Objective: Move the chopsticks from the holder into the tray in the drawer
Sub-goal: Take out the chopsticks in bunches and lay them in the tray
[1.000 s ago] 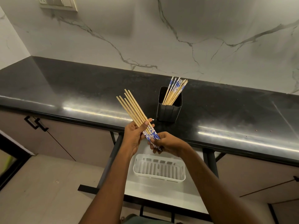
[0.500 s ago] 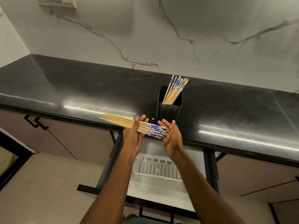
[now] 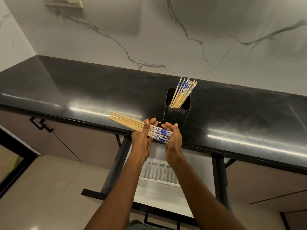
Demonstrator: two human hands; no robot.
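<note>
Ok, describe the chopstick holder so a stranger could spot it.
Find the black countertop under the marble wall. Near its front edge stands a square black holder, the only thing standing there, with blue-tipped chopsticks leaning out of its top.

Both bare forearms reached up and forward, side by side. The left hand (image 3: pixel 142 140) lay palm up, its fingers (image 3: pixel 152 121) straight beneath the chopsticks (image 3: pixel 127 122) and its thumb pressed down across them. Just right of those fingers, the right hand (image 3: pixel 174 141) stood edge-on, palm flat against the bundle's blue ends, fingers straight.
</note>
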